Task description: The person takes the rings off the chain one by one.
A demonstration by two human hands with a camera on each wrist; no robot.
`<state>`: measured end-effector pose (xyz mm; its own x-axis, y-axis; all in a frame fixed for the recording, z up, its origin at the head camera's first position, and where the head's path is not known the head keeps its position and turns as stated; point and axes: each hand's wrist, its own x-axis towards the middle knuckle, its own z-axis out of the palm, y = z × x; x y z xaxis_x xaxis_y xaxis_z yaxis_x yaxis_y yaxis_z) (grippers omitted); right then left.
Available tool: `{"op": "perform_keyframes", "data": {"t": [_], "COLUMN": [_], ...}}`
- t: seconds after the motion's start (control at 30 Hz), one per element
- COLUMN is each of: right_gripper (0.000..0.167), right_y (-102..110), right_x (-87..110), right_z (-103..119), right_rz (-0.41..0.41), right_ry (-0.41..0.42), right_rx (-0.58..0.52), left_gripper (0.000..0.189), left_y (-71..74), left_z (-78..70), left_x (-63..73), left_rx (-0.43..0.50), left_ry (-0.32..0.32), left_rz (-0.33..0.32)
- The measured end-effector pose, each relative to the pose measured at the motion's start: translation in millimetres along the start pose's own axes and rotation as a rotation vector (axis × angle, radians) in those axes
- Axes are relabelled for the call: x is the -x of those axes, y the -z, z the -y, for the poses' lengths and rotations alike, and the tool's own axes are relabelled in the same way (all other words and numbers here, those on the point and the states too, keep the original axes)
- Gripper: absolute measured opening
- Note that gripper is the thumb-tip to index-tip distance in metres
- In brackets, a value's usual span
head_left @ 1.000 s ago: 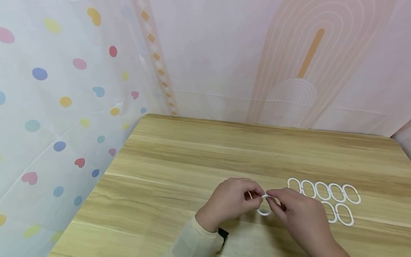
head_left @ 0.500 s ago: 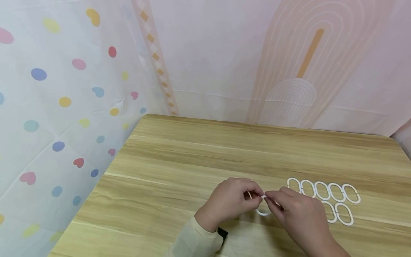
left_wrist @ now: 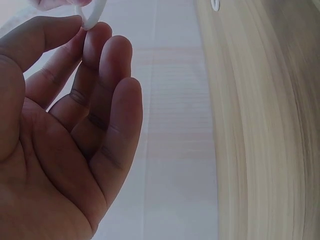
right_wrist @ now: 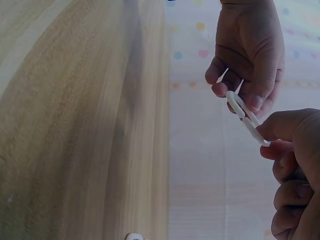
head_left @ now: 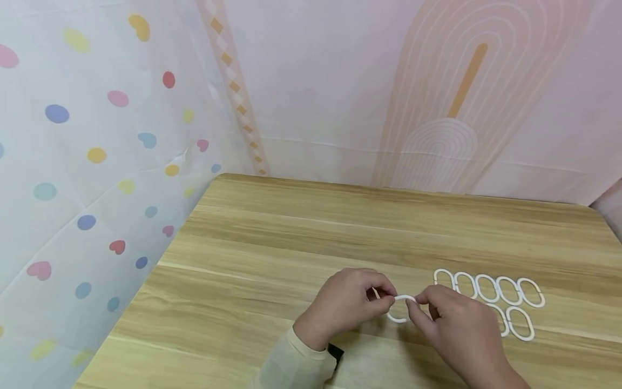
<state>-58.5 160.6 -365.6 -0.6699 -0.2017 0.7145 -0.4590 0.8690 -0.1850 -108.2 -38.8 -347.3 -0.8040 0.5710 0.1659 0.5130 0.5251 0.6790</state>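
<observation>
Between both hands, above the wooden table, is a white oval plastic link (head_left: 404,296). My left hand (head_left: 347,298) pinches its left end between thumb and fingertips. On the other end, my right hand (head_left: 459,324) pinches it with thumb and forefinger. The right wrist view shows the link (right_wrist: 235,102) tilted, with a small break in its side. In the left wrist view only a curved piece of the link (left_wrist: 94,15) appears at the top, and the other left fingers are loosely bent.
Several similar white links (head_left: 487,288) lie in a row right of the hands. A second row (head_left: 520,324) below it is partly hidden by the right hand. The wooden table (head_left: 291,232) meets a patterned cloth backdrop (head_left: 330,97) at the back and left.
My right fingers have shifted slightly right along the link, so more of its upper curve shows between the hands. The left hand has barely moved, and the rows lie as before.
</observation>
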Motion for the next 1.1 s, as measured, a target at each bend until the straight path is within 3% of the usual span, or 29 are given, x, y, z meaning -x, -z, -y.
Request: {"op": "perform_keyframes", "data": {"t": [0.17, 0.57, 0.87, 1.1], "right_gripper": [0.011, 0.012, 0.025, 0.020], "right_y": [0.0, -0.6, -0.4, -2.2], "right_x": [2.3, 7.5, 11.3, 13.7], "right_z": [-1.0, -2.0, 1.9, 3.8], "right_rz": [0.018, -0.010, 0.026, 0.053], "right_ry": [-0.030, -0.083, -0.164, -0.175], "right_rx": [-0.010, 0.007, -0.010, -0.007], "left_gripper": [0.008, 0.005, 0.007, 0.008], "left_y": [0.5, -1.0, 0.0, 1.3], "left_z": [0.4, 1.7, 0.5, 0.2], "left_x": [0.3, 0.2, -0.3, 0.4], "left_rx": [0.013, 0.018, 0.005, -0.001], "left_ry": [0.016, 0.044, 0.059, 0.062], "left_rz": [0.002, -0.002, -0.010, -0.010]}}
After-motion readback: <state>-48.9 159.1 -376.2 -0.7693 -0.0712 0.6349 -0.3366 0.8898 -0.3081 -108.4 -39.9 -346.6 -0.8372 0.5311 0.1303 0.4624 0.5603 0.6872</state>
